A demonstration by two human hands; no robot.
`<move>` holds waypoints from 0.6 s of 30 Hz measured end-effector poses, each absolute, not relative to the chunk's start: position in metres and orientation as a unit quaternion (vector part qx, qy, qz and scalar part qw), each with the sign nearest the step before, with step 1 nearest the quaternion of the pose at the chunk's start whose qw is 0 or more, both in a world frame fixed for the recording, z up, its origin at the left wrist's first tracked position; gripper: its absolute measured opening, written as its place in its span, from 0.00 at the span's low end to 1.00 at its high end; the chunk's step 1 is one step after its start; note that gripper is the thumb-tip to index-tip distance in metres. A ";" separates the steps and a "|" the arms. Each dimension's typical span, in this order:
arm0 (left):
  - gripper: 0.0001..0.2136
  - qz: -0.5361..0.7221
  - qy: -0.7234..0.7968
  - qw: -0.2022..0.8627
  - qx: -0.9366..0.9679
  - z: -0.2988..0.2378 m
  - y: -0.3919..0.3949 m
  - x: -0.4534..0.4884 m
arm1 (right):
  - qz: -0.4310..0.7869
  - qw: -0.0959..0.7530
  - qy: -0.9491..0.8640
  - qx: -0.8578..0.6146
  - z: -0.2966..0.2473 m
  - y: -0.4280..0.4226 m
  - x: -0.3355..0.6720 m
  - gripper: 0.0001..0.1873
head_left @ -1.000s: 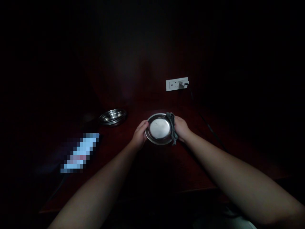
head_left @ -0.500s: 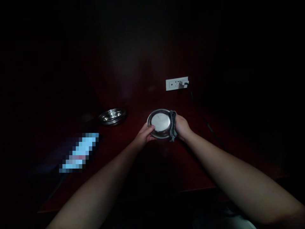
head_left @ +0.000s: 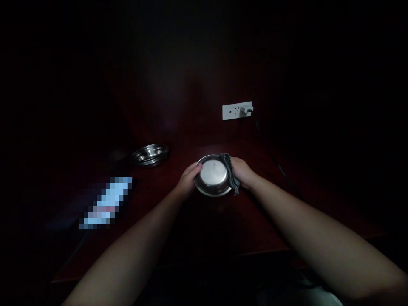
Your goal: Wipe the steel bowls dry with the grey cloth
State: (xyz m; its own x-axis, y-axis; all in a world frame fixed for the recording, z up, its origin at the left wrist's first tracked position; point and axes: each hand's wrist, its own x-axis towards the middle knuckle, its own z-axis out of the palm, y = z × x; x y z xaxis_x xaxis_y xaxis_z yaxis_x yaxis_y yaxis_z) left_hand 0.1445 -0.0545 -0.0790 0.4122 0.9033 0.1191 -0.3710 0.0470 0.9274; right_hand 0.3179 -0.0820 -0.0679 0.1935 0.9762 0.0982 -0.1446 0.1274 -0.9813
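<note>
A shiny steel bowl is held up between my two hands, with its flat round base turned towards me. My left hand grips the left rim, the thumb lying over the edge. On the right side, my right hand is closed around a folded dark grey cloth, pressing it over the bowl's rim. Most of the right fingers are hidden behind the cloth and the bowl.
More steel bowls sit stacked at the back left of the dark red table. A lit, blurred-out screen lies at the left. On the wall, a white socket plate holds a plug, its black cable trailing right.
Both hands have tilted the bowl and lowered it slightly, so more of its near side shows. The cloth now slants across the right rim, and the left thumb sits higher on the edge.
</note>
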 end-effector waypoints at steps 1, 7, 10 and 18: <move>0.17 0.471 0.266 0.670 0.509 -0.080 -0.054 0.144 | 0.467 0.605 -0.442 -0.469 -0.068 -0.083 0.317 0.19; 0.18 0.460 0.273 0.662 0.526 -0.081 -0.053 0.141 | 0.498 0.584 -0.459 -0.446 -0.067 -0.085 0.315 0.21; 0.17 0.459 0.274 0.660 0.528 -0.080 -0.054 0.141 | 0.500 0.583 -0.462 -0.443 -0.067 -0.085 0.315 0.21; 0.20 0.438 0.222 0.748 0.447 -0.069 -0.061 0.147 | 0.449 0.655 -0.395 -0.463 -0.062 -0.085 0.314 0.18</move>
State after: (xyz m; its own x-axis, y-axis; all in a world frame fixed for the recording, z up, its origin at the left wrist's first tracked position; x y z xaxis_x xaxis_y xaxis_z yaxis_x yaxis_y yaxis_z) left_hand 0.1466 -0.0605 -0.0695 0.5180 0.8534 0.0582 -0.4560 0.2179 0.8629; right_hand 0.3141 -0.0846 -0.0622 0.2858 0.9529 0.1015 -0.2224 0.1689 -0.9602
